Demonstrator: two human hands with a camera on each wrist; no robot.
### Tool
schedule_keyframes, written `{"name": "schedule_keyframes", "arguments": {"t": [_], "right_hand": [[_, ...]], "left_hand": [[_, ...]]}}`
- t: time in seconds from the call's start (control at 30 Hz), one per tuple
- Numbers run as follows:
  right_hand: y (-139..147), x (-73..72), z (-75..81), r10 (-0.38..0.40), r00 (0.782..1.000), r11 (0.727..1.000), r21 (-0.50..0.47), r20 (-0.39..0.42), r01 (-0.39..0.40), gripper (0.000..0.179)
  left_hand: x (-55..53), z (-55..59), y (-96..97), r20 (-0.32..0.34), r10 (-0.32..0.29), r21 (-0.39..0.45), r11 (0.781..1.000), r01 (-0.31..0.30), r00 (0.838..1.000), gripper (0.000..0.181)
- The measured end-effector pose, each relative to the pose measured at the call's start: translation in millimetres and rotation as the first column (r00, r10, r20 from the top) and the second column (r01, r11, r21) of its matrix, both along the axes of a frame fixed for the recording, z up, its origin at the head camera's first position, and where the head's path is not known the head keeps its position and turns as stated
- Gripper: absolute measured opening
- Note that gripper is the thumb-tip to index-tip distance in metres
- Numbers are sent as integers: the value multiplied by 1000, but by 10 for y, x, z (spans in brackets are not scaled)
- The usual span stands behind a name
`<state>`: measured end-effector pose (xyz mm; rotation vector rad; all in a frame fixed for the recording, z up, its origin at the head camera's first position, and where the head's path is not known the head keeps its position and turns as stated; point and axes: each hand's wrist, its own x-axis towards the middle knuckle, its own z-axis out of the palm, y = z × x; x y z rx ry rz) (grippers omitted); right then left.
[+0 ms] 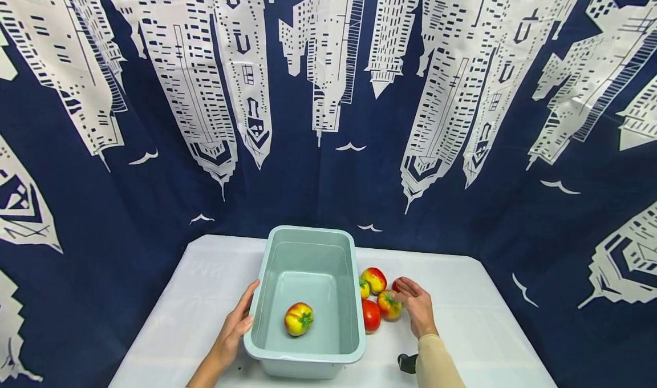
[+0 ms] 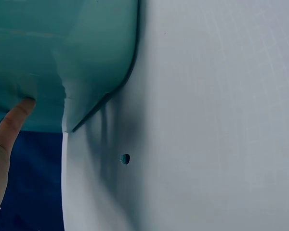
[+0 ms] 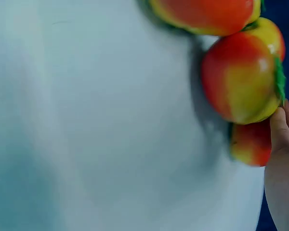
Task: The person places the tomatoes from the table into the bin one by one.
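Observation:
A pale green plastic bin [image 1: 308, 355] stands on the table, with one yellow-and-red fruit [image 1: 297, 319] with a green leafy top lying inside it. My left hand [image 1: 233, 328] rests against the bin's left side, its fingers extended; in the left wrist view a straight fingertip [image 2: 25, 105] meets the bin wall [image 2: 43, 77]. To the right of the bin, my right hand [image 1: 417, 307] is at a cluster of fruits, fingers nearly straight. Its fingertips are right at a red-and-yellow fruit [image 3: 241, 79] with green leaves, and partly cover a red fruit [image 1: 396, 285] behind.
Beside the bin's right wall lie a red fruit [image 1: 371, 316], a red-and-yellow one [image 1: 374, 279] and a partly hidden yellow one [image 1: 364, 289]. A small black object [image 1: 407, 363] is near the right sleeve [image 1: 436, 362]. A dark blue curtain [image 1: 318, 188] hangs behind the white table [image 1: 205, 268].

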<state>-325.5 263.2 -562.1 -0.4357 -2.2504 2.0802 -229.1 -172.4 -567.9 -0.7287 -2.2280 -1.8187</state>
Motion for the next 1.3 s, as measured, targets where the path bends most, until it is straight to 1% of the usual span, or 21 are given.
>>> {"name": "schedule_keyframes", "arguments": {"t": [0.1,0.2,0.33,0.43,0.63,0.73,0.8,1.03,1.17,1.3], "right_hand": [[19,40,-112,-12,1000,1000,-25,-12,11,63],[4,75,-186,-6,1000,1000,-23,-18,6,62],[-34,130,-295,12,1000,999,37,10,-13,65],[-52,179,-392,9,999,997,74,38,-12,70],[-77,253,-481,-14,999,997,75,44,11,74],[-89,255,-494,-32,999,998,55,42,29,72],[-92,250,-503,-40,998,998,39,46,39,71],[-61,257,-487,-38,998,999,11,46,38,72],[-8,244,-405,-33,999,999,12,43,33,70],[28,168,-237,-12,999,1000,0,30,12,73]], "left_hand": [[5,-12,-4,-2,-7,1,1000,7,1000,65],[17,-19,-1,4,-6,-1,1000,6,1000,65],[35,14,11,19,4,-6,1000,-3,1000,65],[42,39,21,29,16,-7,1000,-16,999,65],[64,33,24,31,15,-4,1000,-15,999,65],[64,29,18,14,6,1,1000,-6,1000,65],[58,28,11,13,1,1,1000,-1,1000,65],[31,21,7,37,-5,4,1000,5,999,63],[31,20,19,43,-13,2,1000,13,999,64],[29,42,25,61,-8,5,1000,7,998,64]]}}
